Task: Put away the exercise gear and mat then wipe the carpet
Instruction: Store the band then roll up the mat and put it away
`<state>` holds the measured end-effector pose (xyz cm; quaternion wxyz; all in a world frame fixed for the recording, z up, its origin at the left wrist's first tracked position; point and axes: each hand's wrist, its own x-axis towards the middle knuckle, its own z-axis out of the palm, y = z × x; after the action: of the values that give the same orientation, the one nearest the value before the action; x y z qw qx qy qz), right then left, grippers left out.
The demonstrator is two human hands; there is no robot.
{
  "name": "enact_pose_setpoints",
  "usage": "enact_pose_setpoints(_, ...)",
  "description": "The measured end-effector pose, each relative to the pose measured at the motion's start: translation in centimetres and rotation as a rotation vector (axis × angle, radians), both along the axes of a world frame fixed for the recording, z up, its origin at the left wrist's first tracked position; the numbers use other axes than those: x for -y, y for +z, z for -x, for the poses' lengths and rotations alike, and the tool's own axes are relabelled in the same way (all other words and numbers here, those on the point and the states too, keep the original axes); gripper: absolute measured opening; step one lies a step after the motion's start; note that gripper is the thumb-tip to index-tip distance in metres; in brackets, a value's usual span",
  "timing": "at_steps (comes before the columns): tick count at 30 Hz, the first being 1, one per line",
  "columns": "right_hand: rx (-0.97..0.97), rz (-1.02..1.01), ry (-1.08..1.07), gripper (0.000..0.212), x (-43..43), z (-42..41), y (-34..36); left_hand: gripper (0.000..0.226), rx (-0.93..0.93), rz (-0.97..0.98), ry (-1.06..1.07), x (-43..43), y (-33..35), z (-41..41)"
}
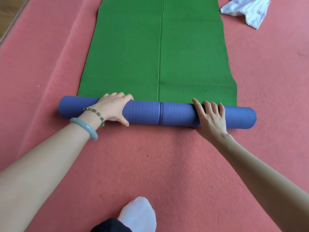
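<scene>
While half-rolled, mat under LH, RH

Rolled mat lies crosswise under left hand and right hand, a low bar. Beyond them, flat green stretch, open going. Bare carpet between the forearms, socked foot behind. White cloth far beyond the right hand.

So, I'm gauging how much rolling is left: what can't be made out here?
Head view only:
- Far end of the green foam exercise mat: cut off by the top edge.
- Fingertips of the left hand: hidden behind the purple rolled part.
- Top of the crumpled white towel: cut off by the edge.
</scene>
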<state>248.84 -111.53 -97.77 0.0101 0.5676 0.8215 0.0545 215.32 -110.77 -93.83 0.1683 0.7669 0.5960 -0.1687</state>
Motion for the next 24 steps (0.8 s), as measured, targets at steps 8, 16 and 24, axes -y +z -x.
enact_pose_setpoints(8,0.064,0.238,-0.016,0.096,-3.0,0.5,1.4,0.089,0.024,-0.468,-0.065,3.2,-0.7,1.0)
enact_pose_setpoints(16,0.08,0.357,0.003,0.12,-5.2,0.6,2.2,0.119,-0.05,-0.44,0.038,2.5,-2.9,1.4)
enact_pose_setpoints(24,-0.016,0.032,0.033,0.104,-3.6,0.9,-0.6,0.113,-0.086,-0.195,0.026,-1.8,-1.3,1.8)
